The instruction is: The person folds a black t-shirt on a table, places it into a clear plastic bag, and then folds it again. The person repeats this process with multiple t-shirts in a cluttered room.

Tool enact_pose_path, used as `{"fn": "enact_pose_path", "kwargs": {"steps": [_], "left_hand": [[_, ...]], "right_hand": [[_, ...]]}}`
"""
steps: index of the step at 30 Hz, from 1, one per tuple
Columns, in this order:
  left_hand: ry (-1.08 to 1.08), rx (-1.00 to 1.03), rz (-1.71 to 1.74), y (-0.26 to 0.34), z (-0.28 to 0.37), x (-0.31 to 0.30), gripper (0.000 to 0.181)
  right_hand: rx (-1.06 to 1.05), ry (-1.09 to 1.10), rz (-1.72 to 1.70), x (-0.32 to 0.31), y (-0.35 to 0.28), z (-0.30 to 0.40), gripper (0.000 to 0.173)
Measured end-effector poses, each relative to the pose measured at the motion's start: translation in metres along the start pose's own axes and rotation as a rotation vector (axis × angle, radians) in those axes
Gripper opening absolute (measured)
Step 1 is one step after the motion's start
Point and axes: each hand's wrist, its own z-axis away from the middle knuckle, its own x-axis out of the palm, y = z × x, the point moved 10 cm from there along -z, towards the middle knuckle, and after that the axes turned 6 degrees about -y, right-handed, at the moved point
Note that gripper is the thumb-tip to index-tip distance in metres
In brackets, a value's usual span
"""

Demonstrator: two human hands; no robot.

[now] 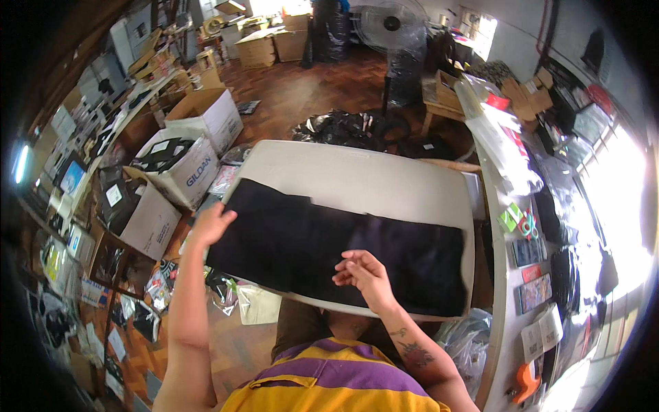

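A black cloth garment (329, 242), laid out flat and folded into a long shape, covers the near part of a pale plastic tabletop (360, 170). At the cloth's left end is my left hand (212, 225), thumb and fingers apart; whether it touches the fabric is hard to tell. Over the cloth's middle, near its front edge, I see my right hand (363, 278) with loosely curled fingers and nothing held in them.
Left of the table stand white cardboard boxes (180, 170) with dark packed items. Beyond it lie black plastic bags (340, 129) and a standing fan (391, 26). On the right ledge are scissors (528, 224), two phones (535, 293) and an orange tape dispenser (526, 383).
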Motion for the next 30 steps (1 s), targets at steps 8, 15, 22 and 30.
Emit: {"fn": "enact_pose_path", "kwargs": {"steps": [8, 15, 22, 30], "left_hand": [[-0.708, 0.448, 0.67, 0.261, 0.075, -0.033, 0.048], [-0.177, 0.591, 0.342, 0.263, 0.037, -0.012, 0.048], [0.072, 0.635, -0.086, 0.241, 0.034, 0.126, 0.061], [-0.051, 0.757, 0.005, 0.255, 0.069, 0.121, 0.065]], "right_hand": [[0.147, 0.052, -0.559, -0.055, -0.012, 0.025, 0.046], [0.337, 0.459, -0.151, -0.098, -0.011, 0.041, 0.05], [0.062, 0.517, 0.421, -0.135, -0.072, 0.068, 0.06], [-0.22, 0.039, 1.569, -0.067, -0.087, 0.132, 0.066]]}}
